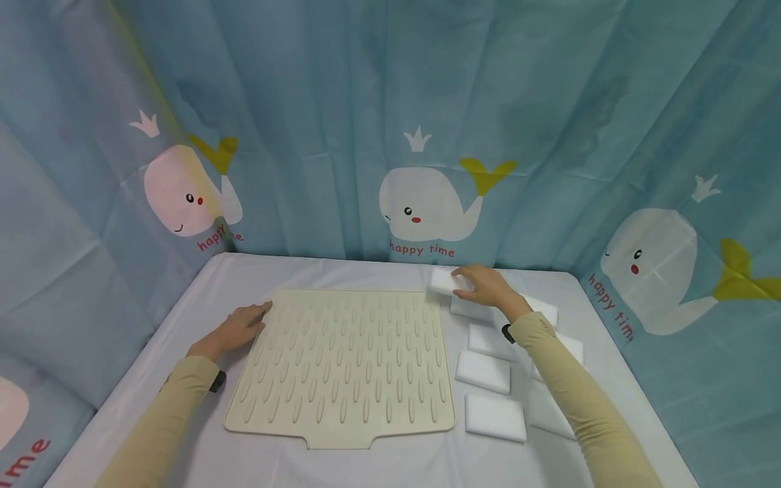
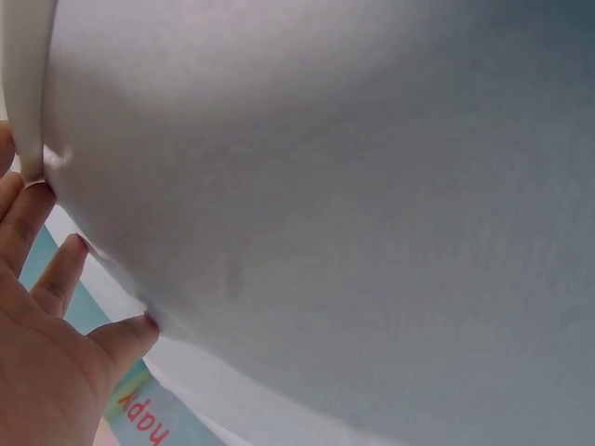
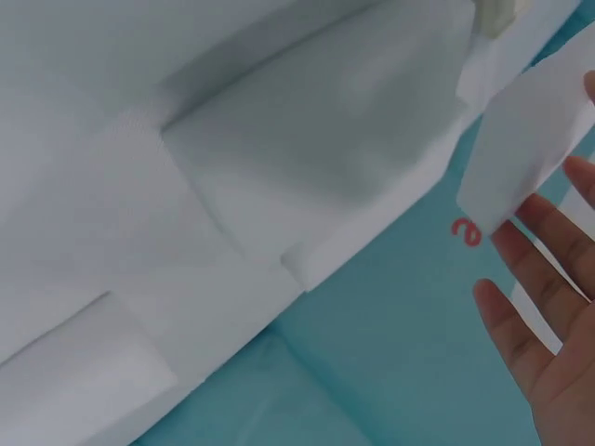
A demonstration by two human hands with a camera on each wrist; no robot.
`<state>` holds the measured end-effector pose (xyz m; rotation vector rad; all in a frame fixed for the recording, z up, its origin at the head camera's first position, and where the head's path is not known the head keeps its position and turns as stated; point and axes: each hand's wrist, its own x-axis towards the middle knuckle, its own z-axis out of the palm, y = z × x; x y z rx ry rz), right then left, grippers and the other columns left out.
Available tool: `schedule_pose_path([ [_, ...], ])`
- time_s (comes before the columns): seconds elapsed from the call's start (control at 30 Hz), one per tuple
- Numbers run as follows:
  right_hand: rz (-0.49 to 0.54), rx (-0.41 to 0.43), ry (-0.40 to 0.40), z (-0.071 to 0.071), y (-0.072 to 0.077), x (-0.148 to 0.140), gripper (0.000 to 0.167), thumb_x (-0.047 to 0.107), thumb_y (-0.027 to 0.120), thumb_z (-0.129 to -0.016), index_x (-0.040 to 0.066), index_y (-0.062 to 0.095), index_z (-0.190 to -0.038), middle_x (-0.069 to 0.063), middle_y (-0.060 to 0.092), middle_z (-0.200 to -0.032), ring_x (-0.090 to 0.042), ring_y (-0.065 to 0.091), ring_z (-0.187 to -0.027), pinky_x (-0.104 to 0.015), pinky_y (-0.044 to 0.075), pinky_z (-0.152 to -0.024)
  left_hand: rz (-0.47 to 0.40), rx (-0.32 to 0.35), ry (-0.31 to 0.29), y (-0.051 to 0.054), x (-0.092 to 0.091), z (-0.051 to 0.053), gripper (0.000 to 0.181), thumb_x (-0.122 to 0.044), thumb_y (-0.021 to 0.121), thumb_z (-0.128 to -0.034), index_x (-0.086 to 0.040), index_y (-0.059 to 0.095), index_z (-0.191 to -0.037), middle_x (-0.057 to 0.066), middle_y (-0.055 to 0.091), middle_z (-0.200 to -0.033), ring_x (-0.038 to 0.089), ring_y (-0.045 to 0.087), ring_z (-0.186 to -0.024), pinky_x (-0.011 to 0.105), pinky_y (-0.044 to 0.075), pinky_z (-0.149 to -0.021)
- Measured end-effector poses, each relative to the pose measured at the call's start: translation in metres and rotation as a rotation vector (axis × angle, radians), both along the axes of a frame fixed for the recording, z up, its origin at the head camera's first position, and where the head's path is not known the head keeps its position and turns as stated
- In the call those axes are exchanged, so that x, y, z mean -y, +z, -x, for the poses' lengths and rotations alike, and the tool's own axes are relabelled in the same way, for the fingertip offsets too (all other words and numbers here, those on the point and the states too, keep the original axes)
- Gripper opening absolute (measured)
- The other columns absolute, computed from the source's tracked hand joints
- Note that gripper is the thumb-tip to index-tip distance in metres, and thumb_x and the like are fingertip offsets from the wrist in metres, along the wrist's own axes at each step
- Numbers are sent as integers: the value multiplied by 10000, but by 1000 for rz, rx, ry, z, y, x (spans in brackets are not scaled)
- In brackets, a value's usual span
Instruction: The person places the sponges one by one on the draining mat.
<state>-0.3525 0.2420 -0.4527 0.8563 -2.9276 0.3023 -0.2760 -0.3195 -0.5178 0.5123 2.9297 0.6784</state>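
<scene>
A cream mat [image 1: 348, 423] with rows of raised oval ridges and a tab at its near edge lies on the table. My left hand [image 1: 234, 331] touches the mat's far left corner; in the left wrist view its fingers are spread, with fingertips at the mat's edge [image 2: 26, 74]. Above the mat's far right corner, my right hand [image 1: 488, 288] pinches a white sponge block [image 1: 441, 279] by its edge. The right wrist view shows this sponge [image 3: 525, 130] raised off the table, between fingertips and a thumb mostly out of frame.
Several more white sponge blocks [image 1: 483, 371] lie to the right of the mat, some partly hidden under my right forearm [image 1: 567, 386]. A white cloth [image 1: 293, 268] covers the table. Blue curtains [image 1: 317, 135] printed with whales hang close behind and at both sides.
</scene>
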Motion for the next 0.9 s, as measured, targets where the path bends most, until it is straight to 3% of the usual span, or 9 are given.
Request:
schedule_pose_path([
  [0.3,-23,23,71,-2,-7,27,512,415,628,-861,135,550,-1282,-78,597,-1241,-271,575,-1092,-451,472,-899,-2,-5,8,-1,0,2,518,-113,474,-930,84,330,-1387,330,363,-1380,531,283,-1260,640,202,-1030],
  [0.9,-92,85,102,-4,-22,69,477,433,636,-849,199,565,-1258,-33,608,-1184,-225,559,-1085,-428,453,-913,-23,-15,2,-5,1,3,514,-116,486,-937,84,334,-1385,315,355,-1395,523,278,-1277,629,202,-1043],
])
